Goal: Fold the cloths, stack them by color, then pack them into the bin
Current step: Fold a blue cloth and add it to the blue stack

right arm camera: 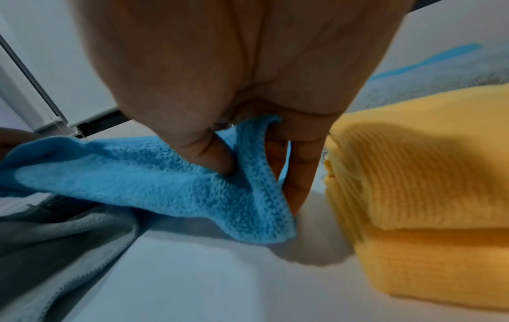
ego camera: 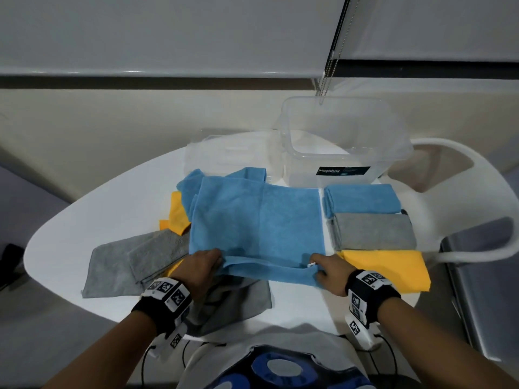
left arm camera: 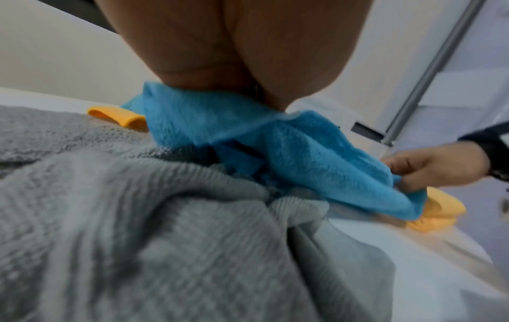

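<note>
Both hands pinching the blue cloth's near edge on the white desk [ego camera: 84,214]

The blue cloth [ego camera: 258,226] is lying at centre; the clear bin [ego camera: 342,141] at 1 o'clock is sitting empty; three folded stacks [ego camera: 373,231] are lying at 3 o'clock; left hand [ego camera: 200,266] and right hand [ego camera: 330,273] fingers are pinching its corners.

The spread blue cloth [ego camera: 258,220] is matt, fuzzy microfibre; the loose grey cloth [left arm camera: 110,217] at lower left shows a ribbed, nubbly weave; the folded yellow cloth [right arm camera: 427,185] is finely ribbed; the bin [ego camera: 342,141] is clear, glossy plastic; the table [ego camera: 98,206] is smooth white
</note>
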Demonstrator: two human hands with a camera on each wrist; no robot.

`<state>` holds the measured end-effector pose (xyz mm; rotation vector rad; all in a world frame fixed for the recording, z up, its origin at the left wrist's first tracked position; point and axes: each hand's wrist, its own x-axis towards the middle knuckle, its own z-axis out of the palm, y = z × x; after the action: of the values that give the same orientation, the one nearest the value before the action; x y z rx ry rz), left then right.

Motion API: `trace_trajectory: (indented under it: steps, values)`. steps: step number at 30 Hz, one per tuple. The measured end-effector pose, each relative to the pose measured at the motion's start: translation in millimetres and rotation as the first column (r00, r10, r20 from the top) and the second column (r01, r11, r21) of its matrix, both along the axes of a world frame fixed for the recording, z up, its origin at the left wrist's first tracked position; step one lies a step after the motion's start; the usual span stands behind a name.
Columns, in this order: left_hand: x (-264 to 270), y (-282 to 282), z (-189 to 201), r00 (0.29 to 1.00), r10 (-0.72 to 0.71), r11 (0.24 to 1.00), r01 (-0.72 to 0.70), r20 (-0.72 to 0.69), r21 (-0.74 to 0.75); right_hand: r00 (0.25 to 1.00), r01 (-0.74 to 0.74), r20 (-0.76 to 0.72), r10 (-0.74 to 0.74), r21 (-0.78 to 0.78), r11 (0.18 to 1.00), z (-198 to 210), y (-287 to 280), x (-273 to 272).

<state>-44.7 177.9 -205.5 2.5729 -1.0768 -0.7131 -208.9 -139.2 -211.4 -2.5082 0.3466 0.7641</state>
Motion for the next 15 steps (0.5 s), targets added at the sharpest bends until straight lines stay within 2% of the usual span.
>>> trace_trajectory:
  steps: [4,6,11,15]
  values:
    - [-5,2,1,0.979,-0.170,0.967,0.144,0.112,0.209,0.999,-0.022,-0.031,0.023,0.012,1.000,4,3,-3]
    - [-6,6,-3,0.974,-0.188,0.966,0.160,0.125,0.203,0.998,-0.034,-0.057,0.034,0.002,0.999,7,4,-5]
    - [5,25,-7,0.986,-0.157,0.980,0.149,0.052,0.135,0.983,-0.118,-0.145,0.108,-0.056,0.991,7,5,-10]
    - [15,44,6,0.998,0.001,0.998,0.003,-0.066,0.058,0.969,-0.130,-0.221,0.110,-0.078,0.988,3,2,-15]
